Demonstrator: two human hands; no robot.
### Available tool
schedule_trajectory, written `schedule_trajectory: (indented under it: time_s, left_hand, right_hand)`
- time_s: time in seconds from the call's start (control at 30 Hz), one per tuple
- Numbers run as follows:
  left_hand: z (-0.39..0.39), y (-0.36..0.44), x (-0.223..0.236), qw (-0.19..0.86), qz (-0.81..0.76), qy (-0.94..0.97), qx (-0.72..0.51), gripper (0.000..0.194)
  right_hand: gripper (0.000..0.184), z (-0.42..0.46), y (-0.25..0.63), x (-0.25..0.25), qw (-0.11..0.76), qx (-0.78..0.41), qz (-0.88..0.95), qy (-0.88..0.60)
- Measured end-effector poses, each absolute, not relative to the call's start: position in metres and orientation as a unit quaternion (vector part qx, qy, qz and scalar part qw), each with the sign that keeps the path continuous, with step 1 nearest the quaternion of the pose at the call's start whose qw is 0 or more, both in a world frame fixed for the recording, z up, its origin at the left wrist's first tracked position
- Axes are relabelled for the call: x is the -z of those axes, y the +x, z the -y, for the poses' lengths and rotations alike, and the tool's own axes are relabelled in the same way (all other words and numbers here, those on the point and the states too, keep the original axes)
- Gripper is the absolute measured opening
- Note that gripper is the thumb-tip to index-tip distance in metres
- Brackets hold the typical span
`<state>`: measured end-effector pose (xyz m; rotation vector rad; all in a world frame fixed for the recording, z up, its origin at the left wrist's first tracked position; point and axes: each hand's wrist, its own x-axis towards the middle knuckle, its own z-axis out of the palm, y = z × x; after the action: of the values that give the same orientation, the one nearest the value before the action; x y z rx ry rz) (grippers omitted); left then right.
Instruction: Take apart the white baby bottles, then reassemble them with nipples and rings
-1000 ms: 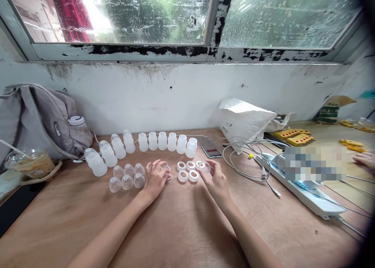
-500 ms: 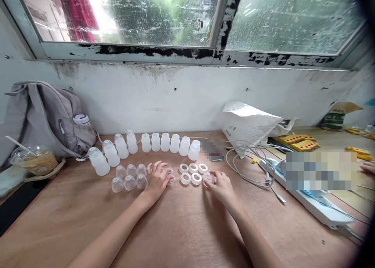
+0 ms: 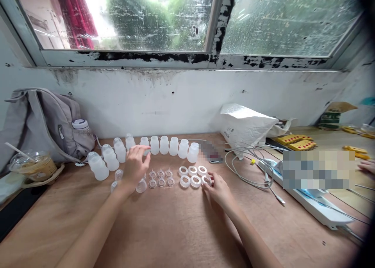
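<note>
My left hand [image 3: 137, 162] is raised over the clear dome caps [image 3: 141, 186], fingers apart and with nothing seen in it. Its fingertips are close to the leftmost frosted bottle [image 3: 144, 142] of an uncapped row; whether they touch it I cannot tell. My right hand [image 3: 219, 188] has thumb and fingers closed on the right edge of a white collar ring [image 3: 206, 180], at the near right corner of two rows of rings [image 3: 195, 181]. Between the hands, clear silicone nipples [image 3: 161, 182] lie in two rows. Part of the caps is hidden behind my left hand.
At left are capped bottles [image 3: 98, 166], a grey backpack [image 3: 43, 123] and an iced drink cup [image 3: 33, 166]. To the right lie a white bag [image 3: 247, 123], looped cables [image 3: 234, 166] and a power strip [image 3: 316, 207]. Another person's hand [image 3: 367, 165] shows at the right edge.
My left hand has lifted off the nipples and moved left and away toward the bottles, uncovering them. My right hand has brought the ring from above the back row down to the front row's right end.
</note>
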<state>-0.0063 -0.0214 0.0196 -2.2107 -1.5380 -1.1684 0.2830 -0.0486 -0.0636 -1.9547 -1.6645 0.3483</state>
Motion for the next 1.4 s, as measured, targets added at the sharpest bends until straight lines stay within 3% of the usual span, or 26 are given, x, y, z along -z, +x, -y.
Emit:
schedule_trajectory:
  time_s: [0.2,0.3,0.47,0.77,0.9,1.03,1.17,1.27,1.4]
  left_hand:
    - [-0.03,-0.059,-0.059,0.222,0.641,-0.695,0.239,0.032]
    - [-0.056,-0.075,-0.063,0.226,0.649,-0.702,0.188,0.039]
    - [-0.072,-0.083,-0.05,0.221,0.626,-0.736,0.131,0.029]
    - [-0.042,-0.071,-0.063,0.255,0.613,-0.733,0.15,0.029]
    - [0.002,-0.064,-0.091,0.267,0.581,-0.725,0.257,0.031]
    - [0.056,-0.055,-0.095,0.141,0.516,-0.73,0.426,0.031]
    - [0.097,-0.04,-0.055,-0.185,0.477,-0.688,0.515,0.028]
    - [0.114,-0.026,-0.014,-0.39,0.459,-0.636,0.481,0.026]
    - [0.121,-0.013,0.025,-0.519,0.435,-0.56,0.478,0.034]
  right_hand:
    - [0.041,0.049,0.283,0.064,0.304,-0.119,0.616,-0.717]
    - [0.039,0.049,0.28,0.065,0.338,-0.076,0.621,-0.703]
    - [0.037,0.053,0.273,0.061,0.368,-0.043,0.625,-0.687]
    - [0.026,0.063,0.261,0.039,0.468,0.018,0.627,-0.623]
    - [0.019,0.074,0.249,0.027,0.519,-0.055,0.639,-0.566]
    - [0.024,0.087,0.231,0.025,0.53,-0.298,0.632,-0.48]
    - [0.053,0.101,0.212,0.024,0.518,-0.554,0.557,-0.338]
    - [0.055,0.107,0.202,0.024,0.495,-0.616,0.52,-0.322]
    - [0.036,0.109,0.195,0.028,0.446,-0.6,0.526,-0.405]
